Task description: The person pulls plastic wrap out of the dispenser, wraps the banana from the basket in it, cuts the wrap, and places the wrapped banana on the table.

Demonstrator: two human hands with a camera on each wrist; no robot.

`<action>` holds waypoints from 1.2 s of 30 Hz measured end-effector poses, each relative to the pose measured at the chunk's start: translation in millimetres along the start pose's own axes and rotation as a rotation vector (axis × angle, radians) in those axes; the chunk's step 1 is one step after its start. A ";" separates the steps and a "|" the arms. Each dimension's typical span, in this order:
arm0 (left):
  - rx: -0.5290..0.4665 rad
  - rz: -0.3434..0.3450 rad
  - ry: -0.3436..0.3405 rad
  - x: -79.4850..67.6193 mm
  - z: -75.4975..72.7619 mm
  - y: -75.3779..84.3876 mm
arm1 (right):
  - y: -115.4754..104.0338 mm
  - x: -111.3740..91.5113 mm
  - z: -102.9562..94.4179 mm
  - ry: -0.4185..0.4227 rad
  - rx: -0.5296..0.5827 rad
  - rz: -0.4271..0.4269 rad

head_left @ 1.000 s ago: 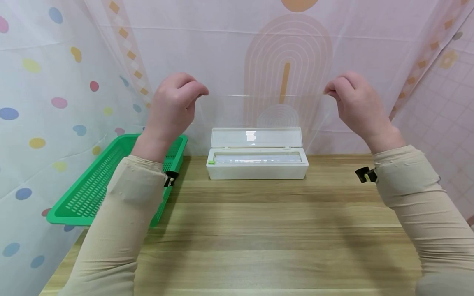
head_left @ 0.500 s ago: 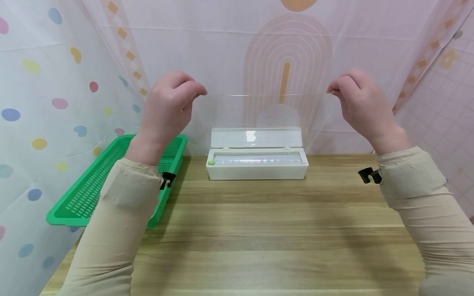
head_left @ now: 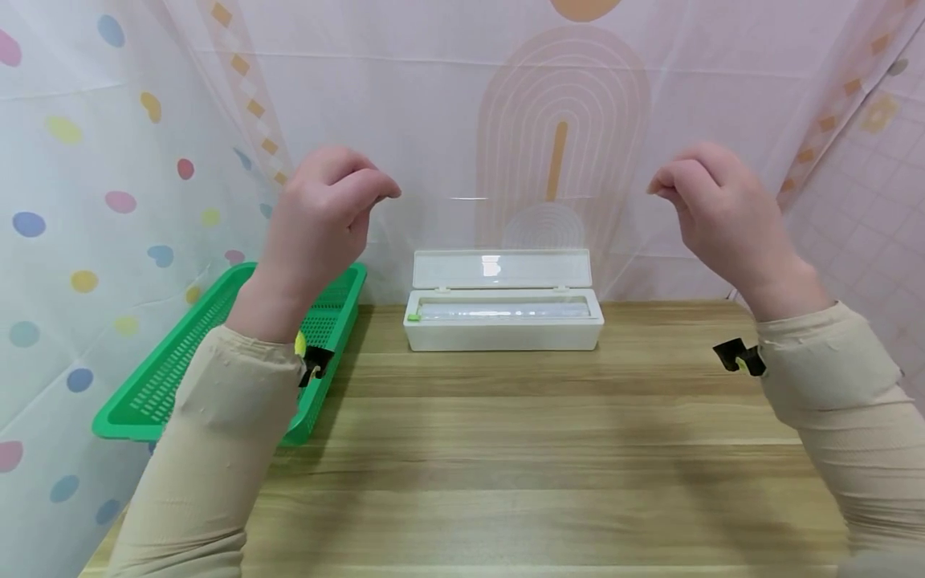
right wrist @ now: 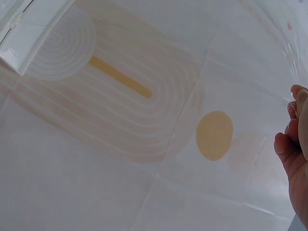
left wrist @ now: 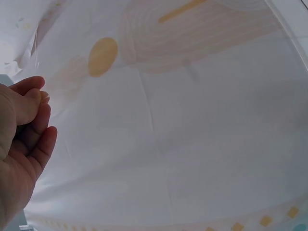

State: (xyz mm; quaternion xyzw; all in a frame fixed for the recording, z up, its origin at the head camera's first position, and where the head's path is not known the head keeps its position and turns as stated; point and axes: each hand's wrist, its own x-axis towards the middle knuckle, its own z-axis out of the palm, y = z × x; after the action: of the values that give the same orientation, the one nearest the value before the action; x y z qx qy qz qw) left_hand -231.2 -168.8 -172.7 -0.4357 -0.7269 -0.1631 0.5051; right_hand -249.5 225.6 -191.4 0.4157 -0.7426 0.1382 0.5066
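Between my two raised hands stretches a sheet of clear cling film (head_left: 470, 198), its top edge a thin shiny line in the head view. My left hand (head_left: 321, 209) pinches one corner between thumb and forefinger; in the left wrist view that hand (left wrist: 24, 125) has its other fingers loosely curled. The opposite corner is pinched by my right hand (head_left: 726, 213), and creases in the film (right wrist: 291, 67) run to those fingertips. Below and beyond stands a white cling film dispenser (head_left: 502, 337), lid (head_left: 502, 269) raised, with a film roll (head_left: 502, 311) inside and a green slider (head_left: 413, 318) at its left end.
A green perforated basket (head_left: 123, 429) stands at the left, partly hidden by my left arm; something small and yellow (head_left: 299, 343) shows there beside the wrist. The wooden table (head_left: 520, 449) reaches back to a patterned curtain (head_left: 405, 104). Black wrist mounts (head_left: 737, 356) stick out from the sleeves.
Both hands have drawn farther apart and sunk slightly, still pinching the film, whose top edge sits a little lower. The yellow thing by the left wrist has come into view. The dispenser stays put.
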 end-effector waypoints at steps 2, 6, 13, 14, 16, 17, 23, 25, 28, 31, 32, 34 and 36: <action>-0.003 0.002 -0.007 -0.7 -2.3 2.5 | -2.5 -1.1 -2.2 -0.001 0.006 -0.002; -0.025 0.001 -0.004 -2.6 -6.1 8.0 | -8.8 -4.1 -4.6 0.020 0.015 -0.008; -0.063 0.002 -0.008 -9.8 -13.9 18.1 | -23.9 -7.9 -11.3 0.043 0.045 -0.030; -0.062 0.001 -0.013 -11.1 -15.4 19.8 | -26.4 -8.3 -12.7 0.042 0.050 -0.033; -0.057 -0.002 -0.024 -13.1 -18.2 23.3 | -30.8 -9.5 -15.1 0.042 0.054 -0.039; -0.058 -0.005 -0.030 -13.9 -19.4 25.0 | -32.4 -10.4 -16.1 0.042 0.053 -0.042; -0.047 -0.007 -0.094 -16.3 -27.6 32.6 | -38.4 -17.9 -19.8 0.040 0.064 -0.049; -0.041 -0.007 -0.128 -17.2 -30.7 33.5 | -40.1 -19.9 -20.5 0.040 0.067 -0.053; -0.050 -0.006 -0.174 -18.8 -35.2 33.9 | -42.2 -21.7 -20.8 0.041 0.071 -0.066; -0.067 -0.006 -0.208 -19.8 -39.6 34.9 | -43.9 -22.6 -21.2 0.044 0.087 -0.075; -0.072 -0.006 -0.217 -20.0 -40.9 35.3 | -44.4 -22.8 -21.4 0.043 0.092 -0.077; -0.070 -0.006 -0.242 -20.4 -43.4 36.1 | -45.9 -23.2 -22.1 0.046 0.103 -0.081; -0.076 -0.009 -0.265 -21.0 -45.5 36.7 | -47.9 -23.9 -23.4 0.045 0.111 -0.086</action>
State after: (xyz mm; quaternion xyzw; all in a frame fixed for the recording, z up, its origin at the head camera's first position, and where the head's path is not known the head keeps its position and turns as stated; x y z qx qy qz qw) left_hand -172.6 -188.7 -178.6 -0.4690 -0.7825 -0.1337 0.3871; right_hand -194.9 222.1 -212.0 0.4715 -0.7036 0.1663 0.5049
